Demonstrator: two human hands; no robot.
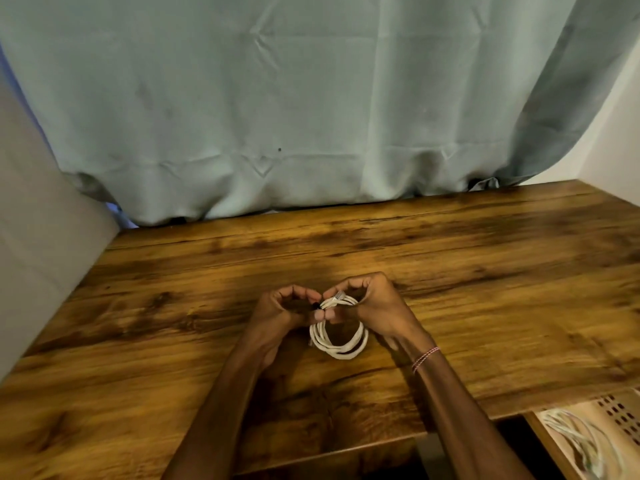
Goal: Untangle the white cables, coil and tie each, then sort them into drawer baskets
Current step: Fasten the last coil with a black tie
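A white cable (341,344) is wound into a small round coil just above the wooden table (485,271), near its middle front. My right hand (372,306) grips the top of the coil, fingers curled round the strands, with a clear plug showing beside them. My left hand (284,308) meets it from the left and pinches a small dark tie at the coil's top. At the lower right an open drawer basket (609,410) holds another coiled white cable (575,441).
A pale green curtain (277,116) hangs along the table's far edge. A grey panel (38,237) stands at the left and a white wall (616,133) at the right. The drawer juts out under the table's front right edge.
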